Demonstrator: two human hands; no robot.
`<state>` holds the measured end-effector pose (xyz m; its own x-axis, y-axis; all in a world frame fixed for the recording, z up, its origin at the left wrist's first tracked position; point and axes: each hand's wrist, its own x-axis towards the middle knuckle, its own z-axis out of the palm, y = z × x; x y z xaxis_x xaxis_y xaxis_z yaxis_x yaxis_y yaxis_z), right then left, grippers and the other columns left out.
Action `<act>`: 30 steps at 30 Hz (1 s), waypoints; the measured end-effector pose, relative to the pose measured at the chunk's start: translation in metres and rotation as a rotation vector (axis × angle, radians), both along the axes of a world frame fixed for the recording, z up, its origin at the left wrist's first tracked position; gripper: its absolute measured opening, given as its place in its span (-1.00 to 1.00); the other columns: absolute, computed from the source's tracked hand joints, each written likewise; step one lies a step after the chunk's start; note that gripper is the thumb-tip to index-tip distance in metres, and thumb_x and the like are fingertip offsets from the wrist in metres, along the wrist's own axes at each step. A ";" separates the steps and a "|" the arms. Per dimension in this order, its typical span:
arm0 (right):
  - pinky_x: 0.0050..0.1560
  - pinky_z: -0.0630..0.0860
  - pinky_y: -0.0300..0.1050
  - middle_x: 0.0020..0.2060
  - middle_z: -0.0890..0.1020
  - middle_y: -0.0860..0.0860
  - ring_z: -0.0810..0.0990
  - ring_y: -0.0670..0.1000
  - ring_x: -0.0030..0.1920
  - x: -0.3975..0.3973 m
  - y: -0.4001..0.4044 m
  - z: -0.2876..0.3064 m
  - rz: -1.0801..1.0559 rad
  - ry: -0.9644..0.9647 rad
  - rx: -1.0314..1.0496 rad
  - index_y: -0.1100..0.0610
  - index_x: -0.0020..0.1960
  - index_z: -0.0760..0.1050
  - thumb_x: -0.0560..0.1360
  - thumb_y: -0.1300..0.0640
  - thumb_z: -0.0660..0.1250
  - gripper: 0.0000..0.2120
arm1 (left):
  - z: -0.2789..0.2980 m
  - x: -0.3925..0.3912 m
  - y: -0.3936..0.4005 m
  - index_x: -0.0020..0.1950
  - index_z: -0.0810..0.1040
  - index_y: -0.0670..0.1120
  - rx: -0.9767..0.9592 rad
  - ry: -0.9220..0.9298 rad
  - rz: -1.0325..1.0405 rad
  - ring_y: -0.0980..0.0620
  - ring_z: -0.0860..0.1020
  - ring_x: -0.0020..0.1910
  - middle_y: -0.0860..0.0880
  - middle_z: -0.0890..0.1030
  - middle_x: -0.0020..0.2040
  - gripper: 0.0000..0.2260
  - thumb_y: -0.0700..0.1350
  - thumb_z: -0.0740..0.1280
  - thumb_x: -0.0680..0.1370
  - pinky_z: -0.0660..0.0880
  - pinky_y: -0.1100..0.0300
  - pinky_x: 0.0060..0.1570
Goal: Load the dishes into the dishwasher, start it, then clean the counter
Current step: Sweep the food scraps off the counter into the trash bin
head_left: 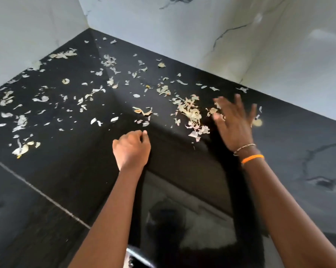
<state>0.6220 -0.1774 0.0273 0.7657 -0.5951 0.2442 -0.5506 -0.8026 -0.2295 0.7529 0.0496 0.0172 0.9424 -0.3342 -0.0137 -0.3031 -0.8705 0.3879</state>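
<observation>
Two hands: both over the counter [66, 180], forearms reaching in from the near edge.
Left hand [131, 148]: curled into a loose fist, knuckles up, fingertips tucked near a few peels; whether it pinches one, cannot tell.
Right hand [234, 122]: fingers spread and straight, blurred, palm down just beside the densest heap, touching or just above the surface, holding nothing.
Wrist: orange band [252, 158] and thin bracelet [244, 147] on the right.
Peels [190, 113]: pale, papery scraps strewn across the black top, thickest by the right hand, thinner toward the far corner and left side.
Counter: glossy black, a pale seam running diagonally at left.
Walls [163, 26]: white marble with dark veins, meeting at the far corner.
</observation>
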 end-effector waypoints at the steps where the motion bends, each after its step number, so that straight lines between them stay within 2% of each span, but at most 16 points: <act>1: 0.40 -0.30 0.22 0.45 0.24 -0.10 -0.04 0.02 0.51 -0.013 -0.020 -0.004 -0.165 -0.015 0.079 -0.05 0.44 0.20 0.56 -0.13 -0.04 -0.53 | -0.002 0.002 -0.002 -0.37 0.40 -0.06 0.015 -0.036 -0.004 -0.15 0.50 -0.26 -0.08 0.57 -0.32 -0.66 0.01 0.12 0.58 0.32 0.05 -0.05; 3: 0.44 -0.22 0.23 0.49 0.15 0.00 -0.05 0.06 0.51 -0.032 -0.053 -0.011 -0.455 -0.010 0.271 0.04 0.48 0.12 0.59 -0.12 -0.01 -0.50 | -0.004 0.003 -0.004 -0.40 0.41 -0.07 0.044 -0.078 -0.015 -0.11 0.42 -0.37 -0.07 0.53 -0.38 -0.63 0.00 0.13 0.58 0.31 0.06 -0.11; 5: 0.47 -0.12 0.18 0.50 0.11 0.10 -0.02 0.10 0.51 -0.030 -0.073 -0.016 -0.548 0.017 0.342 0.15 0.49 0.05 0.57 -0.19 -0.07 -0.39 | -0.008 0.005 -0.007 -0.44 0.38 -0.09 0.042 -0.108 -0.024 -0.10 0.36 -0.43 -0.07 0.48 -0.43 -0.62 -0.02 0.17 0.58 0.30 0.06 -0.16; 7: 0.46 0.01 0.12 0.47 0.17 0.16 0.09 0.14 0.48 -0.008 -0.070 -0.016 -0.472 0.018 0.343 0.21 0.48 0.07 0.49 -0.30 -0.14 -0.25 | -0.010 0.006 -0.007 -0.47 0.35 -0.09 0.033 -0.136 -0.033 -0.11 0.35 -0.46 -0.07 0.46 -0.47 -0.61 -0.05 0.21 0.56 0.31 0.05 -0.20; 9: 0.44 0.10 0.09 0.43 0.23 0.19 0.18 0.17 0.44 0.028 -0.055 -0.014 -0.356 0.020 0.311 0.24 0.45 0.12 0.46 -0.31 -0.14 -0.21 | -0.012 0.007 -0.007 -0.48 0.36 -0.09 0.050 -0.147 -0.033 -0.14 0.38 -0.46 -0.07 0.45 -0.48 -0.60 -0.04 0.20 0.56 0.30 0.06 -0.23; 11: 0.42 0.16 0.09 0.41 0.28 0.18 0.23 0.16 0.41 0.066 -0.026 -0.015 -0.202 0.034 0.291 0.23 0.44 0.16 0.48 -0.28 -0.12 -0.26 | -0.013 0.008 -0.008 -0.49 0.38 -0.09 0.079 -0.137 -0.028 -0.16 0.42 -0.44 -0.06 0.46 -0.49 -0.59 0.00 0.14 0.55 0.29 0.07 -0.24; 13: 0.44 0.09 0.06 0.43 0.26 0.12 0.19 0.10 0.45 0.094 0.008 -0.016 0.031 0.031 0.358 0.19 0.45 0.13 0.55 -0.18 -0.07 -0.38 | -0.012 0.007 -0.009 -0.49 0.38 -0.10 0.078 -0.133 -0.025 -0.18 0.44 -0.44 -0.06 0.46 -0.49 -0.59 0.02 0.12 0.53 0.31 0.06 -0.23; 15: 0.46 -0.01 0.07 0.47 0.20 0.05 0.08 0.03 0.50 0.104 0.022 -0.017 0.221 0.020 0.429 0.14 0.48 0.10 0.59 -0.10 -0.13 -0.47 | -0.012 0.007 -0.008 -0.49 0.38 -0.11 0.063 -0.122 -0.019 -0.18 0.44 -0.42 -0.06 0.46 -0.48 -0.59 -0.02 0.19 0.55 0.30 0.06 -0.22; 16: 0.43 0.03 0.13 0.47 0.21 0.04 0.09 0.03 0.49 0.104 0.014 -0.015 0.220 0.002 0.362 0.12 0.46 0.14 0.57 -0.07 -0.21 -0.46 | -0.012 0.007 -0.008 -0.49 0.38 -0.11 0.057 -0.115 -0.021 -0.17 0.43 -0.42 -0.05 0.45 -0.48 -0.59 -0.03 0.22 0.55 0.29 0.07 -0.21; 17: 0.38 0.12 0.17 0.44 0.27 0.05 0.16 0.07 0.46 0.101 -0.003 -0.015 0.141 -0.033 0.255 0.12 0.42 0.21 0.51 -0.08 -0.27 -0.40 | -0.012 0.007 -0.008 -0.49 0.37 -0.11 0.053 -0.112 -0.022 -0.15 0.40 -0.43 -0.04 0.44 -0.48 -0.59 -0.04 0.23 0.55 0.28 0.08 -0.20; 19: 0.29 0.24 0.12 0.33 0.41 0.09 0.31 0.12 0.36 0.087 -0.047 -0.013 -0.166 -0.209 0.163 0.12 0.33 0.36 0.46 -0.14 -0.20 -0.37 | -0.012 0.008 -0.008 -0.50 0.36 -0.10 0.051 -0.108 -0.026 -0.09 0.35 -0.45 0.00 0.40 -0.50 -0.59 -0.03 0.24 0.55 0.26 0.10 -0.20; 21: 0.27 0.26 0.03 0.27 0.45 0.17 0.36 0.17 0.31 0.069 -0.089 -0.014 -0.414 -0.324 0.279 0.18 0.28 0.40 0.50 -0.13 -0.05 -0.45 | -0.011 0.007 -0.009 -0.49 0.36 -0.09 0.050 -0.112 -0.035 -0.04 0.31 -0.46 0.03 0.37 -0.50 -0.60 -0.02 0.23 0.55 0.24 0.12 -0.20; 23: 0.30 0.24 0.01 0.27 0.43 0.22 0.36 0.21 0.30 0.067 -0.104 -0.013 -0.451 -0.291 0.454 0.22 0.30 0.37 0.55 -0.08 0.03 -0.51 | -0.011 0.007 -0.009 -0.48 0.36 -0.08 0.052 -0.117 -0.035 -0.03 0.30 -0.44 0.05 0.36 -0.49 -0.60 -0.02 0.22 0.55 0.23 0.12 -0.19; 25: 0.35 0.19 0.01 0.33 0.38 0.22 0.32 0.21 0.34 0.077 -0.092 -0.014 -0.299 -0.157 0.447 0.23 0.36 0.29 0.59 -0.05 0.04 -0.54 | -0.009 0.006 -0.008 -0.47 0.37 -0.08 0.052 -0.106 -0.034 -0.04 0.33 -0.41 0.04 0.39 -0.47 -0.60 -0.01 0.21 0.55 0.25 0.10 -0.18; 28: 0.46 0.05 0.02 0.41 0.32 0.13 0.22 0.10 0.44 0.090 -0.051 -0.021 0.158 -0.011 0.467 0.17 0.44 0.20 0.59 -0.07 0.00 -0.50 | -0.007 0.006 -0.009 -0.46 0.40 -0.07 0.066 -0.083 -0.028 -0.03 0.39 -0.41 0.04 0.42 -0.46 -0.61 0.01 0.21 0.55 0.28 0.10 -0.15; 30: 0.49 0.00 -0.01 0.42 0.33 0.04 0.21 0.00 0.46 0.091 -0.031 -0.024 0.387 -0.132 0.709 0.10 0.43 0.26 0.55 -0.10 0.03 -0.49 | -0.005 0.005 -0.010 -0.47 0.37 -0.06 0.066 -0.094 -0.027 -0.01 0.38 -0.43 0.04 0.41 -0.48 -0.62 0.01 0.24 0.54 0.31 0.10 -0.16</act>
